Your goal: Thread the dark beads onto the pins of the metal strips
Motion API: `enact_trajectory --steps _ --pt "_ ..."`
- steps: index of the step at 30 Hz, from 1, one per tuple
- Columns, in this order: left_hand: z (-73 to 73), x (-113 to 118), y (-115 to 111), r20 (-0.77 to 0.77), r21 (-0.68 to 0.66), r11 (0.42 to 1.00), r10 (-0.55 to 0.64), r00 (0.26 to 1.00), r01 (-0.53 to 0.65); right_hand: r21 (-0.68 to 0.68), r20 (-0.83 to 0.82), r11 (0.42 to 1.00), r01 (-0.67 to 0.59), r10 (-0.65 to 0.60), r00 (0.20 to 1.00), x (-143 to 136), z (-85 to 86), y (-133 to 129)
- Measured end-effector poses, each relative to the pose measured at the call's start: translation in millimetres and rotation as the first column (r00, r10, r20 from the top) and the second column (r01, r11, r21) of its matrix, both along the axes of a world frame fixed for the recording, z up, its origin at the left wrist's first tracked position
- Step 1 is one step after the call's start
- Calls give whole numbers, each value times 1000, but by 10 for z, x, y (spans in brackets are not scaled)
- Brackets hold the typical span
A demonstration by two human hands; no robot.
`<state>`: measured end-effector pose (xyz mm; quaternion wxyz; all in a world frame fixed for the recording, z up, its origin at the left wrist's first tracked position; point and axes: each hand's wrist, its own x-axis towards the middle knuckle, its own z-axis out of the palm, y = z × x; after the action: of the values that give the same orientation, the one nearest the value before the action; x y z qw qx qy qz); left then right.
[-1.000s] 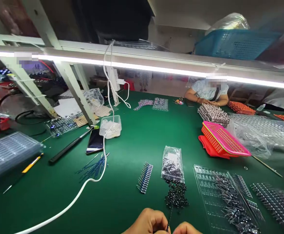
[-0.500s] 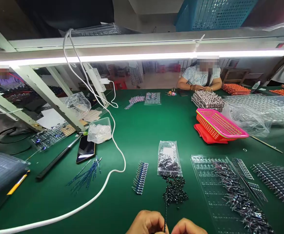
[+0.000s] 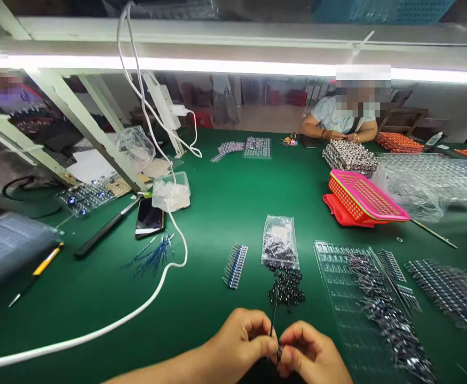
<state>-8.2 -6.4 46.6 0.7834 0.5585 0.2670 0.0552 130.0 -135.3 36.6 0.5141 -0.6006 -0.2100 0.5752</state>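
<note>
Near the bottom edge of the head view, my left hand (image 3: 247, 338) is closed on a thin dark strand (image 3: 274, 319) that sticks up between thumb and forefinger. My right hand (image 3: 313, 349) touches it fingertip to fingertip, pinching at a small dark piece (image 3: 279, 353) low on the strand. Fingers partly hide that piece, so its kind is unclear. Just beyond my hands lies a heap of small black beads (image 3: 288, 287), with the strand's upper end in front of it. Behind the heap lies a clear plastic bag (image 3: 278, 245) of similar beads.
Left of the beads lie a row of blue-and-silver pieces (image 3: 235, 266), loose blue strands (image 3: 155, 256), a white cable (image 3: 137, 314) and a phone (image 3: 149, 217). To the right, a clear tray (image 3: 337, 304) holds dark strands. A pink basket (image 3: 377, 200) and a co-worker (image 3: 343, 114) are farther back.
The camera has tipped down, so more of both hands and my left forearm shows. Both hands stay together around the strand, and the right fingertips now meet the left ones.
</note>
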Motion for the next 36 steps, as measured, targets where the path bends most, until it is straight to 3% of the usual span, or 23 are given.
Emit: enact_trajectory --steps 4,8,13,21,29,36 --pt "131 18 -20 55 -70 996 55 997 -51 62 230 987 149 -160 960 -83 197 -3" --pt "162 -3 9 68 -113 987 120 990 -112 123 356 960 251 -279 892 -184 225 -28" --pt "206 -29 42 93 -55 994 98 991 -93 179 490 960 216 -278 826 -226 248 -52" --pt "227 -56 89 60 57 998 -32 998 28 173 519 947 272 -322 792 -207 194 -15" --pt "183 -40 159 30 145 989 30 999 -34 132 576 954 268 -295 763 -197 181 -18" --pt "217 -38 158 -59 295 955 4 998 13 127 589 971 202 -238 772 -219 166 -36"
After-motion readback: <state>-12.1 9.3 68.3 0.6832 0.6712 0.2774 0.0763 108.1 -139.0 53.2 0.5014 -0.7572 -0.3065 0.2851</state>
